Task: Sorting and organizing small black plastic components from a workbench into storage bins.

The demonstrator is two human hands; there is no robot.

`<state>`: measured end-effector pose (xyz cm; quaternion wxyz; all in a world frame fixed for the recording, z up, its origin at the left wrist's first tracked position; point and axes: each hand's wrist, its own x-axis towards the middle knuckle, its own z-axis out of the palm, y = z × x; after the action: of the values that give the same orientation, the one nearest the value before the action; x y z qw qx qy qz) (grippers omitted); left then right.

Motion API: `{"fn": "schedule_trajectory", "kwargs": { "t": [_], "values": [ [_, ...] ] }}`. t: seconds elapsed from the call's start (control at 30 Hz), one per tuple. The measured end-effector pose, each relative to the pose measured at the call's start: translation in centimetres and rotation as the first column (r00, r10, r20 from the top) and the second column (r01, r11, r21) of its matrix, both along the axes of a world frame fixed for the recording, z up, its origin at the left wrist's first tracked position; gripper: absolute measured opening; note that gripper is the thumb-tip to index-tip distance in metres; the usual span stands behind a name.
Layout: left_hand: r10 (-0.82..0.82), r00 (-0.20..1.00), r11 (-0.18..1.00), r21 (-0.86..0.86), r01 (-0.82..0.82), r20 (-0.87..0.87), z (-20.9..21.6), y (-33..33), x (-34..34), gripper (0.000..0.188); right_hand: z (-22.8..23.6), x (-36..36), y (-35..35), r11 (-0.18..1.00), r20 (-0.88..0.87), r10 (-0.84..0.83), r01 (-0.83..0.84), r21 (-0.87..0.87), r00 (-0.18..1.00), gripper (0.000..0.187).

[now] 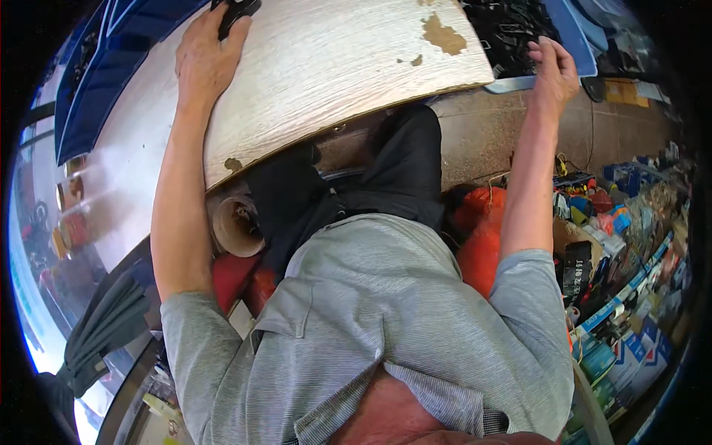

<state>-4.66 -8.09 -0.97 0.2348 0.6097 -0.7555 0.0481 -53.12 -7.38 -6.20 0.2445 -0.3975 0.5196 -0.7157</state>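
At the far left of the table, my left hand (205, 59) is closed round a small black part (239, 12), cut off by the top edge of the picture, so its kind does not show. The hand rests on the worn white tabletop (319, 67). Over at the far right, my right hand (555, 72) is at the side of a light blue bin (578, 44), fingers curled in with their tips close together. Whether they pinch anything is too small to tell. Inside the bin lies a heap of black parts (512, 33), some with shiny metal frames.
Dark blue bins (111, 81) line the table's left side, with several jars (74, 230) by them. Below the table edge stand a cardboard tube (237, 225) and an orange-red bag (482, 237). Mixed boxes and packets (623, 297) crowd the floor on the right.
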Motion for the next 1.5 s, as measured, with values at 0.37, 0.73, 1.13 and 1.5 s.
{"fn": "schedule_trajectory", "kwargs": {
  "t": [0.37, 0.73, 1.13, 1.5],
  "values": [
    [-0.033, 0.999, 0.997, -0.066, 0.034, 0.02, -0.9, -0.2, 0.8, 0.056, -1.1, -1.6, -0.8, 1.0, -0.016, -0.004, 0.004, -0.002, 1.0, 0.016],
    [0.029, 1.0, 0.999, -0.037, -0.029, -0.001, -0.4, 0.0, 0.0, 0.057, -0.5, -0.4, -0.2, 0.999, -0.075, -0.036, 0.037, 0.008, 0.996, 0.017],
    [0.058, 0.998, 0.998, -0.005, -0.057, 0.035, 0.3, 0.4, -0.7, 0.057, -0.1, -4.5, 3.3, 0.946, 0.393, -0.309, 0.239, 0.218, 0.866, 0.039],
    [0.067, 0.997, 0.997, -0.047, -0.066, 0.027, 0.0, 0.1, -0.5, 0.053, 0.5, 2.0, 2.5, 0.721, 0.358, -0.3, -0.035, 0.692, 0.884, 0.027]
  ]
}}
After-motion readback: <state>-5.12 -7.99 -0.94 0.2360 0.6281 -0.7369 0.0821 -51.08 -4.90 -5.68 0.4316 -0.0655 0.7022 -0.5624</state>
